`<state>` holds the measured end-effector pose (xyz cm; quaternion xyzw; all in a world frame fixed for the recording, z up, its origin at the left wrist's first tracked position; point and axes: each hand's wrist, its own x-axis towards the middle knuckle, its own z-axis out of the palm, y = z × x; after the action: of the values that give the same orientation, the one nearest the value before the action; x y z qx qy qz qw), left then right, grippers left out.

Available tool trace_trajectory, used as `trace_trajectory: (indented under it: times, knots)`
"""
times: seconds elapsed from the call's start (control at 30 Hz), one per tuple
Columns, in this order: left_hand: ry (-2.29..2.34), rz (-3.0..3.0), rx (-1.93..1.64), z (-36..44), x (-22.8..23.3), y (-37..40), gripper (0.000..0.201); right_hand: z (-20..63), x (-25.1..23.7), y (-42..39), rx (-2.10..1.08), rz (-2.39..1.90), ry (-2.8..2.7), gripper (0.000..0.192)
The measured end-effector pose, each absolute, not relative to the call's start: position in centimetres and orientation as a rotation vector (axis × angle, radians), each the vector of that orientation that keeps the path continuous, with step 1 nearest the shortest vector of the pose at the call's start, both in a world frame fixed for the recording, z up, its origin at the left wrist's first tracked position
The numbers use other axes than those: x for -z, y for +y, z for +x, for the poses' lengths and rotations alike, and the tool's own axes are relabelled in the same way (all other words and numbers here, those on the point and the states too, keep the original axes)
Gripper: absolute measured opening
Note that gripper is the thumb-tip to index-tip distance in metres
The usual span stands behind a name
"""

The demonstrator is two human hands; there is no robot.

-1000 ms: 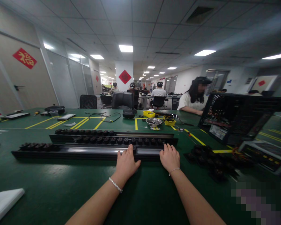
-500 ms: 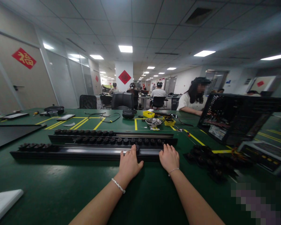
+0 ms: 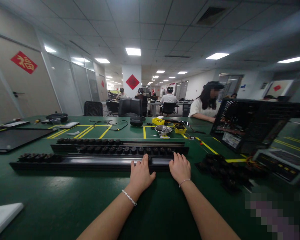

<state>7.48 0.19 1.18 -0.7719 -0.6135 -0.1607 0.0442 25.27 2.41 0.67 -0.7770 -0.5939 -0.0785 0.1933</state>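
Two long black rails lie across the green table, each carrying a row of small black round parts. My left hand (image 3: pixel 140 175) rests palm down on the near rail (image 3: pixel 90 162), fingers spread over its silver strip. My right hand (image 3: pixel 180 168) sits on the same rail's right end, fingers curled over the edge. The far rail (image 3: pixel 120 148) lies just behind, untouched. A heap of loose black round parts (image 3: pixel 225 171) sits to the right of my right hand.
An open black computer case (image 3: pixel 252 125) stands at the right, a person seated behind it. A black flat panel (image 3: pixel 12 138) lies at the left, a white object (image 3: pixel 2 220) at the near left. Yellow bins and a metal bowl (image 3: pixel 163 129) sit further back.
My left hand has slid a little to the right along the near rail. A black flat panel has come into view at the left. My right hand has hardly moved.
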Motion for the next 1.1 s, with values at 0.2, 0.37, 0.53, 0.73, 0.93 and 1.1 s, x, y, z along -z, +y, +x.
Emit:
trace_trajectory:
  times: [0.2, 0.37, 0.53, 0.73, 0.93, 1.1]
  knots:
    - [-1.814, -2.368, 0.513, 7.1, -0.6, 0.1, 0.079, 24.4, -1.4, 1.4, 0.236, -1.835, -1.806, 0.041]
    - [-1.766, -2.366, 0.567, 6.9, -0.2, 0.1, 0.075, 21.9, -1.7, 0.2, 0.079, -1.38, -2.229, 0.034]
    - [-1.744, -2.377, 0.6, 6.8, 0.0, 0.1, 0.072, 20.9, -1.4, -0.2, 0.042, -1.381, -2.272, 0.039]
    - [-1.75, -2.381, 0.564, 6.8, -0.2, 0.0, 0.074, 21.1, -1.3, 0.1, 0.094, -1.441, -2.29, 0.037]
    - [-1.712, -2.342, 0.568, 6.7, 0.0, 0.0, 0.076, 20.9, -1.7, 0.2, 0.118, -1.509, -2.346, 0.039]
    - [-1.674, -2.328, 0.58, 6.5, 0.3, 0.0, 0.076, 21.1, -1.9, 0.3, 0.124, -1.53, -2.349, 0.039]
